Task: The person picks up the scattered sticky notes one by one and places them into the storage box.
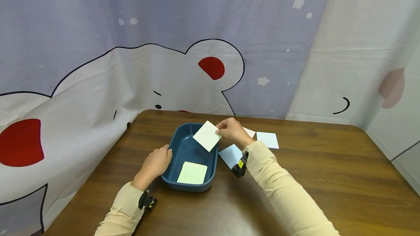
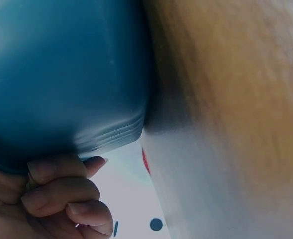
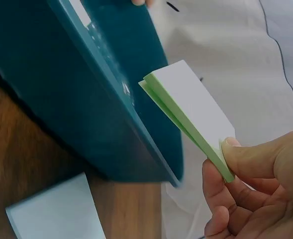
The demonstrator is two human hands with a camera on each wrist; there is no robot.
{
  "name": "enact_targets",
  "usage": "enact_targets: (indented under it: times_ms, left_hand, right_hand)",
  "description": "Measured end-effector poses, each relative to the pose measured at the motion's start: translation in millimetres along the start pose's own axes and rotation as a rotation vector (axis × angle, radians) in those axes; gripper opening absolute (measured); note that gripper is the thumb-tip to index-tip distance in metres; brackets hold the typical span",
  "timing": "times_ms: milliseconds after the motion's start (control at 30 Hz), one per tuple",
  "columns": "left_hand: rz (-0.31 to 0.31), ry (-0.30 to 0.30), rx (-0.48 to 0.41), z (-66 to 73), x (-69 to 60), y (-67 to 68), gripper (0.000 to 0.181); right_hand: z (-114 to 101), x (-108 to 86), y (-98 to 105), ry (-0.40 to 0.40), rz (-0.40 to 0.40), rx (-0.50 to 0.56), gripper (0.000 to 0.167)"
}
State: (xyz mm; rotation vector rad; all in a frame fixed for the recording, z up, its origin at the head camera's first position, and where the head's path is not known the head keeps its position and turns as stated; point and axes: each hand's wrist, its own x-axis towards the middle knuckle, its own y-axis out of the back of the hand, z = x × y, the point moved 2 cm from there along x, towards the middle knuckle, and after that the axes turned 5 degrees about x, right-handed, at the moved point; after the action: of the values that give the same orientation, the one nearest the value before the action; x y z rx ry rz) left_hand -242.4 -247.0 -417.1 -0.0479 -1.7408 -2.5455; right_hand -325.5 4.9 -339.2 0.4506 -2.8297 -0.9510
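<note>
A dark blue plastic tub [image 1: 187,152] stands on the table. My left hand [image 1: 155,163] grips its left rim, and the left wrist view shows the fingers [image 2: 61,194] curled at the edge. Over the tub's far right part, my right hand [image 1: 232,131] pinches a pad of sticky notes [image 1: 207,136] by one corner, thumb on top. This pad has green edges in the right wrist view and is tilted, its layers slightly parted. Another pale green pad [image 1: 192,173] lies on the tub floor at the near end.
Right of the tub, a light blue pad [image 1: 230,154] lies partly under my right wrist. Farther back are a pale bluish-white pad [image 1: 268,140] and a pinkish pad [image 1: 249,132] half hidden by my hand. A printed curtain [image 1: 183,79] hangs behind the wooden table [image 1: 311,177].
</note>
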Motion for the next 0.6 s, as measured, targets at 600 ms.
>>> enact_targets:
  times_ms: [600]
  left_hand:
    - [-0.016, 0.030, 0.001, -0.5, 1.2, -1.9, 0.046]
  right_hand:
    - [-6, 9.2, -45, 0.072, -0.017, -0.113, 0.015]
